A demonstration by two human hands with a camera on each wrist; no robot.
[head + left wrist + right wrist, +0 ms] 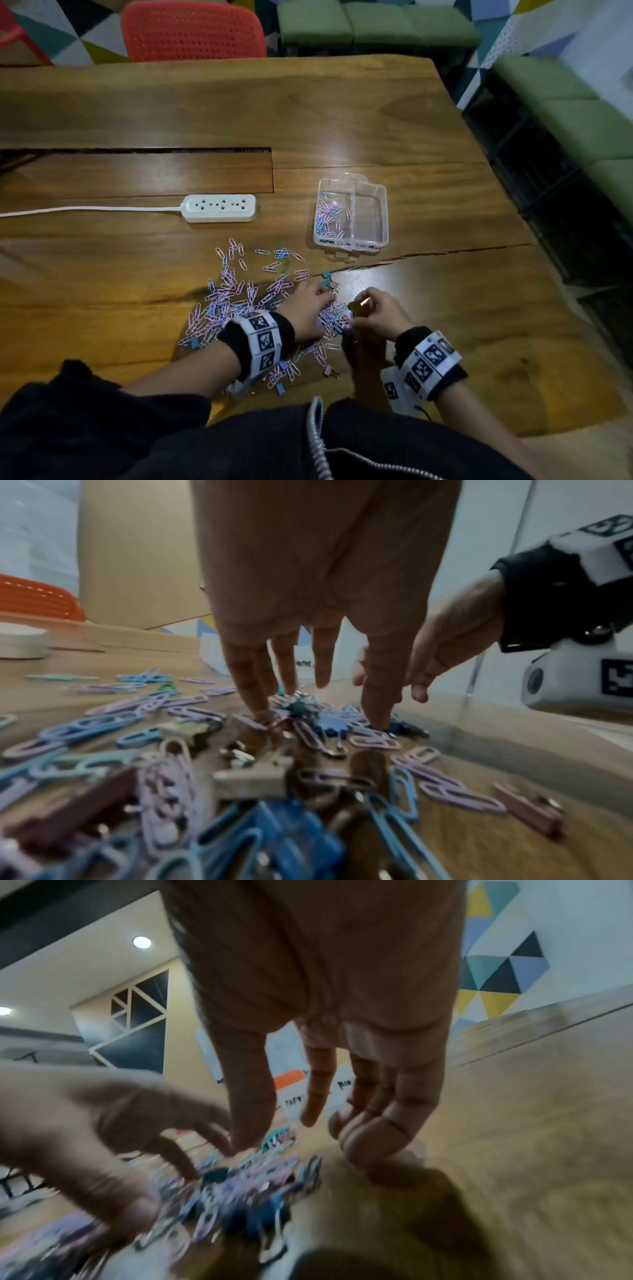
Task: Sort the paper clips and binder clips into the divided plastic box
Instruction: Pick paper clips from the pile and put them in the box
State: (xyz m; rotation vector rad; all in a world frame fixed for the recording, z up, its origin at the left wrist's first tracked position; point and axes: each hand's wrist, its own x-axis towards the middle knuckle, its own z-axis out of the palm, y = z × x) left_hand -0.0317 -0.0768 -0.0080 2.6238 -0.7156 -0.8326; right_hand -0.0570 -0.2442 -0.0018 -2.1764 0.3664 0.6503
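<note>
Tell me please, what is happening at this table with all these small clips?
A person is sorting clips. Both hands, the left hand and the right hand, work with fingertips in the pile of clips on the wooden table. The clear divided box stands further away: its left compartment holds paper clips, and its right compartment looks empty. Whether either hand holds a clip is unclear.

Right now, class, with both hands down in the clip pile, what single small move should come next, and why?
Probably pinch up one binder clip and carry it to the box's right compartment. That side looks empty, while the left one already holds paper clips. The left hand has straight fingertips pressing into the mixed pile; the right hand is beside it, its hold unclear.
</note>
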